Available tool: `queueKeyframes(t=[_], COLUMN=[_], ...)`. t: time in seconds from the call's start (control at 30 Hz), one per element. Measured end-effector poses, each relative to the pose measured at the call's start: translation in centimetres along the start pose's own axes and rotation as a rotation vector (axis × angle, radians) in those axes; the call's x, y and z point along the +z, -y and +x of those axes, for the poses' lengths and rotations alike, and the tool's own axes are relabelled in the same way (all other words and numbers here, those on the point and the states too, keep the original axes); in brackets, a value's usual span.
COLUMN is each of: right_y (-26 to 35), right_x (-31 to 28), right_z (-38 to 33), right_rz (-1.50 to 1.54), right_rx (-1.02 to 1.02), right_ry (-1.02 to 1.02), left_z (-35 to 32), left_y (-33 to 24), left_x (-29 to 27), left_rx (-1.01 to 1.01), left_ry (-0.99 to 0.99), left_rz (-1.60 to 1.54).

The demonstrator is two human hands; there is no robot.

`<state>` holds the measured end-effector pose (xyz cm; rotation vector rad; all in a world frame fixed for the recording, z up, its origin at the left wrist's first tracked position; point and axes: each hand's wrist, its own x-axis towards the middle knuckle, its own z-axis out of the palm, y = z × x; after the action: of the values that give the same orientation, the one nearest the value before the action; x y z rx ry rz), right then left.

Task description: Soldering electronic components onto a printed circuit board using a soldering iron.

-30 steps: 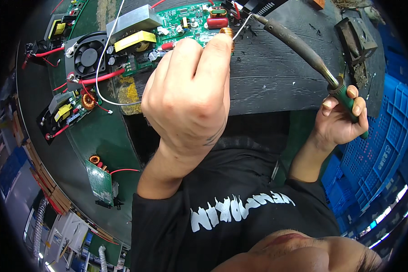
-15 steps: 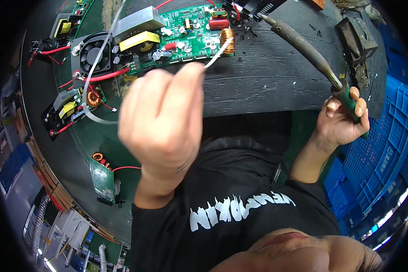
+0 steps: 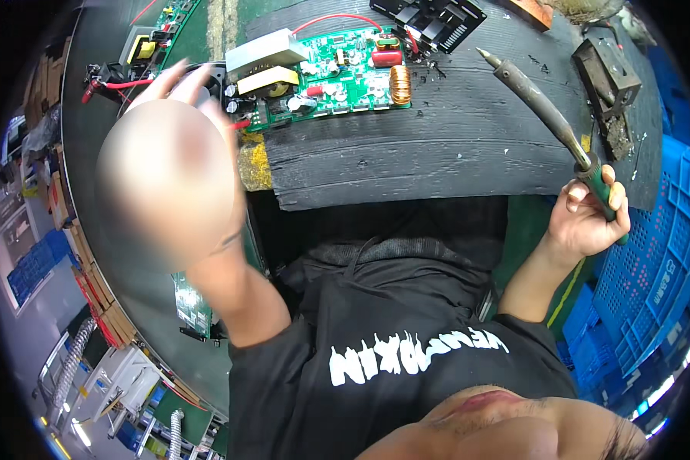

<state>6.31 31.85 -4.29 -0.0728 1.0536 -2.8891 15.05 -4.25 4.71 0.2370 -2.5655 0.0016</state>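
Observation:
In my right hand [image 3: 588, 220] is the green handle of a large soldering iron [image 3: 543, 107]. Its tip points up and left over the black board, apart from any circuit board. My left hand [image 3: 172, 169], partly blurred, is over the left side of the bench with its fingers stretched out, and I make out nothing in it. Beyond its fingertips a cooling fan [image 3: 218, 75] is mostly hidden. A green circuit board [image 3: 337, 75] lies right of the fan, carrying a silver heatsink [image 3: 264, 52], a yellow-wrapped transformer [image 3: 267, 80] and a copper coil [image 3: 400, 84].
A black wooden board [image 3: 414, 165] lies under the work. At the back stands a black fan-like part [image 3: 429, 21]. A metal iron stand [image 3: 607, 73] is at the right, beside blue crates [image 3: 652, 230]. Another circuit board [image 3: 193, 307] lies near my left forearm.
My left hand has moved left and its fingers have opened out; the pale solder wire it held is no longer visible. The iron remains in my right hand, and the view has shifted slightly.

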Motion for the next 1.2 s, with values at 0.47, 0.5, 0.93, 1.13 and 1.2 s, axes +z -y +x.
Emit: queueKeyframes(t=[0.47,0.5,0.93,1.13,1.2], right_y=[1.0,0.9,0.3,-0.1,-0.1], right_x=[-0.8,-0.8,-0.1,0.0,0.0], right_z=[-1.1,-1.0,-0.5,0.0,0.2], right_rz=[-0.029,-0.029,-0.020,-0.041,-0.040], right_rx=[-0.076,-0.070,-0.017,-0.016,-0.001], right_ry=[-0.034,-0.030,0.036,0.043,0.034], left_z=[4.8,4.7,1.8,2.0,2.4], left_y=[-3.4,-3.5,-5.2,-5.0,-5.3], left_x=[7.3,7.3,9.5,10.3,10.3], left_rx=[0.357,0.260,0.166,0.250,0.281], left_ry=[0.129,0.100,0.225,0.100,0.083], left_rz=[-0.316,-0.430,-0.813,-0.786,-0.815])
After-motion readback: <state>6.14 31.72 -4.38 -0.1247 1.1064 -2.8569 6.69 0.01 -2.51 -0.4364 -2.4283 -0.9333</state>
